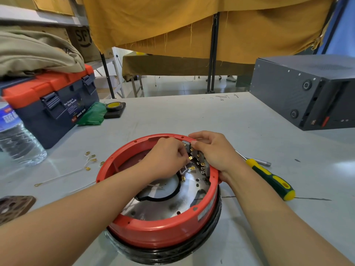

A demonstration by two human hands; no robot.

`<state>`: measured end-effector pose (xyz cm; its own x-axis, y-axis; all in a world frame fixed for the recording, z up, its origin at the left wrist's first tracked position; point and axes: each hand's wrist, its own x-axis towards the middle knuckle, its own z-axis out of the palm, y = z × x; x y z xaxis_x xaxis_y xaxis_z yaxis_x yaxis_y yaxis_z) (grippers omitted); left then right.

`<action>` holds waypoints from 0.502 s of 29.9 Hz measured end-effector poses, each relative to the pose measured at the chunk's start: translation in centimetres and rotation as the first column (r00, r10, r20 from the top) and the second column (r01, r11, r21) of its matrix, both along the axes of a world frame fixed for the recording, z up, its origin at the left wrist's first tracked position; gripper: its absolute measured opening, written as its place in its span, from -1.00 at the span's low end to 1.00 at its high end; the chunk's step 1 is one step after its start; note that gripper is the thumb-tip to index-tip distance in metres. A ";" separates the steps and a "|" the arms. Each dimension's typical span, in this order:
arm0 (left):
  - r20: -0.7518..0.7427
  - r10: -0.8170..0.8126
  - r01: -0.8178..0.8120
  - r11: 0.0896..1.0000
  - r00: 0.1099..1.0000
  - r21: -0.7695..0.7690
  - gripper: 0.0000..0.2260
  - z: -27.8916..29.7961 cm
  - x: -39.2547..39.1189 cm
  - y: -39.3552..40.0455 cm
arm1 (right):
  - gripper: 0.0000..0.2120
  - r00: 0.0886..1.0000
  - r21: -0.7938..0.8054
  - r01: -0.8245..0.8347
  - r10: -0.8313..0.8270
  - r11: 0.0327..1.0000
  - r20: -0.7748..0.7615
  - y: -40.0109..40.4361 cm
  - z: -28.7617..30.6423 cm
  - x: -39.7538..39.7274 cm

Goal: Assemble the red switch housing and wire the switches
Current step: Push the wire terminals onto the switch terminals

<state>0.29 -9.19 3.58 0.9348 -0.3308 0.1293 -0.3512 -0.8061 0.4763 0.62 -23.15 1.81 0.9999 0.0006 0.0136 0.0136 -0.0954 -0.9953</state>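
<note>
- Fingertips of your left hand point(169, 156) are pinching a brass terminal point(190, 158); keep seating it squarely.
- Your right hand point(213, 150) is gripping the switch block point(186, 145), bracing the red housing point(161, 230).

The scene is bright and evenly lit, with soft light from above that gives pale glare on the grey surface point(240, 120) and only weak shadows. The wide lens bends straight lines at the edges, and the near corners look slightly blurred.
</note>
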 end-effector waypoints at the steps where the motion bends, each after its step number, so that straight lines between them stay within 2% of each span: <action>1: 0.000 0.002 -0.002 1.000 1.000 0.001 -0.88 0.0 0.0 0.0 | -0.82 1.000 -0.005 0.002 -0.002 1.000 -0.002 0.0 0.0 0.0; 15: 0.031 0.066 -0.066 0.998 0.997 -0.022 -0.88 -0.3 -0.5 -0.9 | -0.80 1.000 -0.047 0.012 -0.013 0.999 -0.007 0.0 0.1 -0.1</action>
